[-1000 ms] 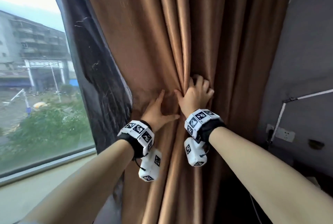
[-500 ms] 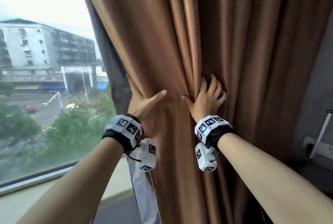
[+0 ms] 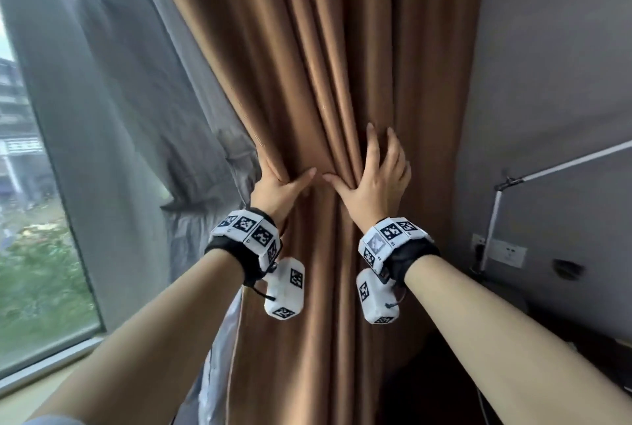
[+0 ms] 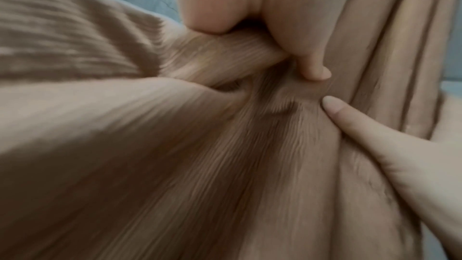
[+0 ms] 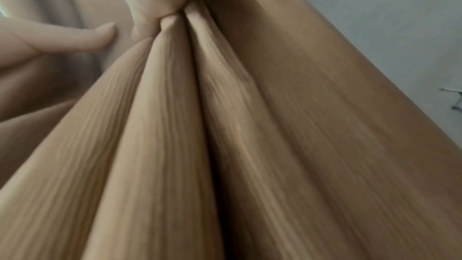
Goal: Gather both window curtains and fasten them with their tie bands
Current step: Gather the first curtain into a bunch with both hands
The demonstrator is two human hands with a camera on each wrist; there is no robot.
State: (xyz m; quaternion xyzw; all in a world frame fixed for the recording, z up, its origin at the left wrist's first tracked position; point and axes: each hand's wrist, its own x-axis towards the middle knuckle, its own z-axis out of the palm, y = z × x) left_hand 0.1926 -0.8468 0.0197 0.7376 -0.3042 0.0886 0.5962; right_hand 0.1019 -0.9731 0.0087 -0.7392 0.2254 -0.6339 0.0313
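Note:
The brown curtain [image 3: 328,89] hangs in tight vertical folds at the centre. My left hand [image 3: 278,185] grips its left edge, fingers wrapped behind the fabric and thumb across the front. In the left wrist view a fold of the curtain [image 4: 225,52] is pinched between that thumb and the fingers. My right hand [image 3: 376,182] lies on the bundle's right side, fingers nearly straight and pointing up, thumb reaching left. The two thumb tips almost meet. The right wrist view is filled by curtain folds [image 5: 200,126]. No tie band shows in any view.
A grey sheer curtain [image 3: 119,110] hangs to the left, in front of the window [image 3: 30,253] and its sill [image 3: 51,366]. On the right are a grey wall [image 3: 547,65], a white socket [image 3: 499,251] and a white lamp arm [image 3: 564,161].
Both hands have pushed the brown curtain to the right into a narrower bundle. The thumbs have come closer together. The grey sheer is now uncovered on the left.

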